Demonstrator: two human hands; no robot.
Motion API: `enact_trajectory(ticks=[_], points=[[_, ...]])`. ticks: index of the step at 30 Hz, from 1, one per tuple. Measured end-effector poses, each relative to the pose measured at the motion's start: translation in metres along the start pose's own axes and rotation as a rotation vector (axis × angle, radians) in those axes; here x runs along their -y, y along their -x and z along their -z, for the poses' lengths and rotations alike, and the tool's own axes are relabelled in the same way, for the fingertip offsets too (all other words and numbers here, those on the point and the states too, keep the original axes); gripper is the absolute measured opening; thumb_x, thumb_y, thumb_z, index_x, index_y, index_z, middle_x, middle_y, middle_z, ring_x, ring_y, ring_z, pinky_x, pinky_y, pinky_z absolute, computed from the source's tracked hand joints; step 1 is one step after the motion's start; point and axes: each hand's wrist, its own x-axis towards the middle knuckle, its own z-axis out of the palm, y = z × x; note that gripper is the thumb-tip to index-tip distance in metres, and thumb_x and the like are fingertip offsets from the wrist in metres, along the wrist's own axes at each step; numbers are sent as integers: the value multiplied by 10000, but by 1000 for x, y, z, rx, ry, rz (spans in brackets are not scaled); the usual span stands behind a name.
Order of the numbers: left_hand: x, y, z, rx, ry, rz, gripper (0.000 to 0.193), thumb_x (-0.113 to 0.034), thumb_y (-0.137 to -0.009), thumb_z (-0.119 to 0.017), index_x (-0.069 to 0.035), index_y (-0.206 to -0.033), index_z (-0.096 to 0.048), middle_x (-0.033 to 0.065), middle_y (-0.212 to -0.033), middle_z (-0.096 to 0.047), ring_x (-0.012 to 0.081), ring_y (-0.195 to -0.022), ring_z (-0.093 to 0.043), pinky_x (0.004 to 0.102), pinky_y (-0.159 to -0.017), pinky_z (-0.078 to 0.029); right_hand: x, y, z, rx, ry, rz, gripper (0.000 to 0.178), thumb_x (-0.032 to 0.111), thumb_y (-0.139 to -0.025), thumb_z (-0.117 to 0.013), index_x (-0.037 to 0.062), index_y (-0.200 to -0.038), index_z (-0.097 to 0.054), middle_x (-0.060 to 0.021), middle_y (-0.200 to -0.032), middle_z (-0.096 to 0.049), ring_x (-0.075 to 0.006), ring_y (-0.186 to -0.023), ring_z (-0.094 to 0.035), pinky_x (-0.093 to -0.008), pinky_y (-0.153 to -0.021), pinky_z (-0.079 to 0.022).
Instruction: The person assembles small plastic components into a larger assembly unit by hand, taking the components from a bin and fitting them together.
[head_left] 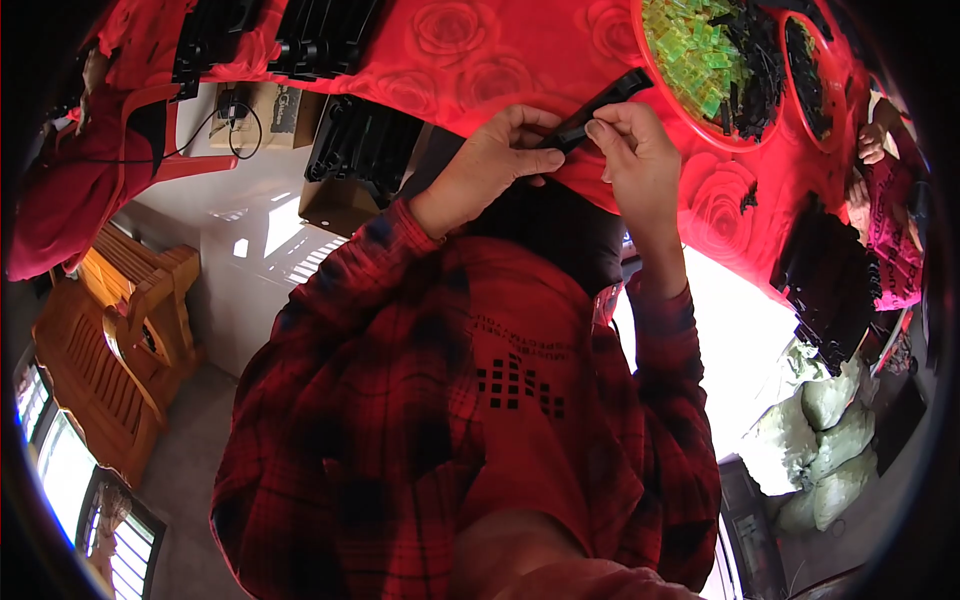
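Observation:
Over the near edge of the red table, a long, narrow black plastic piece slants up to the right between my hands. My left hand grips its lower end, thumb on the near side and fingers around the far side. Close against the middle of the piece, my right hand is closed, thumb and forefinger pinched together. Whatever lies in that pinch is too small or hidden to make out. Beyond my right hand stands a red basin holding yellow-green translucent pieces and small black pieces.
A second red basin adjoins the first. Stacked black parts lie at the right and far left. An open cardboard box below the table holds more. Another person's hands show at far right. White sacks lie on the floor.

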Motion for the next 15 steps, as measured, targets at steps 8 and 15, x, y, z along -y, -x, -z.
enact_trajectory(ticks=[8,15], points=[[-3,-1,2,25,70,59,449,-76,-873,-711,32,-1254,-501,101,-1007,-656,160,-906,-657,273,-757,-539,-14,-4,-9,-102,194,356,100,-9,-803,-721,24,-877,-662,-82,-826,-611,-163,-711,-600,-283,-619,-480],[-3,-2,4,32,55,39,443,-76,-872,-713,32,-1247,-504,105,-1013,-657,162,-907,-659,276,-756,-540,-13,-1,-21,-191,218,286,122,53,-792,-755,42,-874,-665,-77,-831,-582,-194,-715,-579,-315,-636,-473]])
